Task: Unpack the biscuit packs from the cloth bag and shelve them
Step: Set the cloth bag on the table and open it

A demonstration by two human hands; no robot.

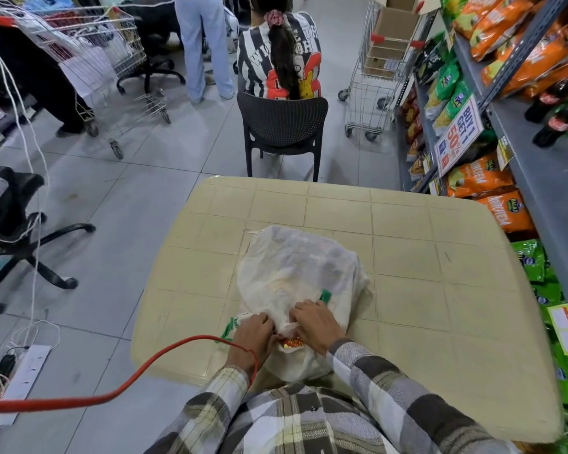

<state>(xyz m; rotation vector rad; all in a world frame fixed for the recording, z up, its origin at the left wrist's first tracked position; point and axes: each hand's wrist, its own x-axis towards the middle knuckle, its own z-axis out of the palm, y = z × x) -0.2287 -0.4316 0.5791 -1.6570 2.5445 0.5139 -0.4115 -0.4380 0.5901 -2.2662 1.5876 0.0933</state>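
A full white cloth bag (295, 273) with green handles lies on the beige plastic table (407, 257), its mouth towards me. My left hand (254, 335) and my right hand (315, 322) both grip the gathered cloth at the bag's mouth, close together. Between them a red and yellow biscuit pack (292, 344) shows through the opening. The rest of the bag's contents are hidden by the cloth.
Grey shelves (518, 132) on the right hold orange and green snack bags and cola bottles. A person sits on a black chair (282, 126) beyond the table. Shopping trolleys (374, 77) stand behind. A red cable (112, 394) crosses the floor on the left, near an office chair (10, 231).
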